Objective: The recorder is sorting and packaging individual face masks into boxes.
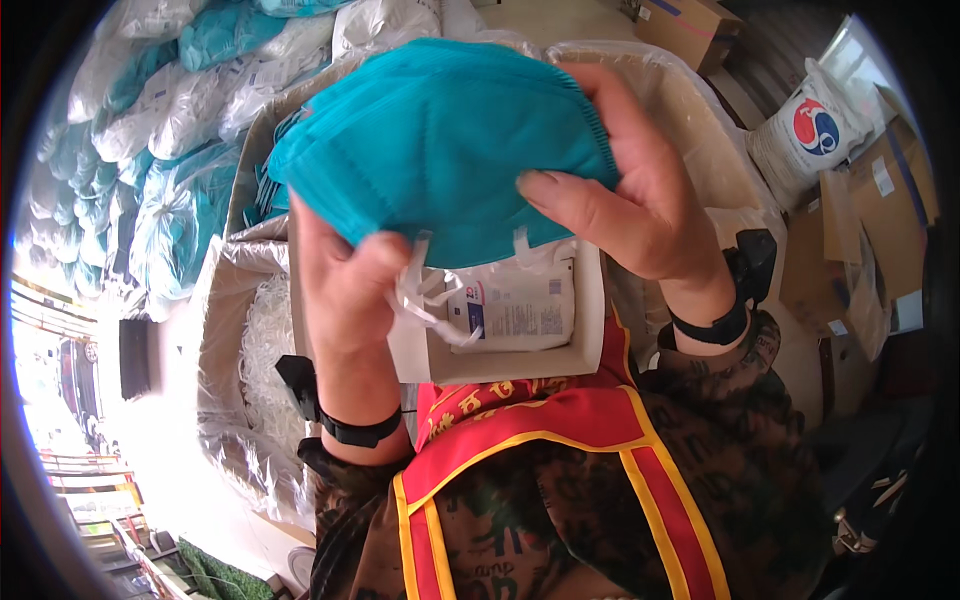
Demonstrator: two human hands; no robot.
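A stack of teal folded face masks [450, 150] is held up in front of me, its white ear loops dangling from the lower edge. My left hand [345, 280] grips the stack's lower left corner, thumb in front. On the right end, my right hand [635, 190] is closed round it, thumb pressed flat on the front mask and fingers behind. Beneath the stack stands an open white box [545, 362]. Inside it lies a white printed packet [530, 305], partly covered by the hanging loops.
Plastic-lined cartons [690, 130] surround the box; the left one holds white stringy loops [268, 350]. More teal masks [268, 190] show behind my left hand. Bagged masks [190, 200] pile up at far left. A white sack [815, 130] and brown cardboard boxes [880, 225] stand at right.
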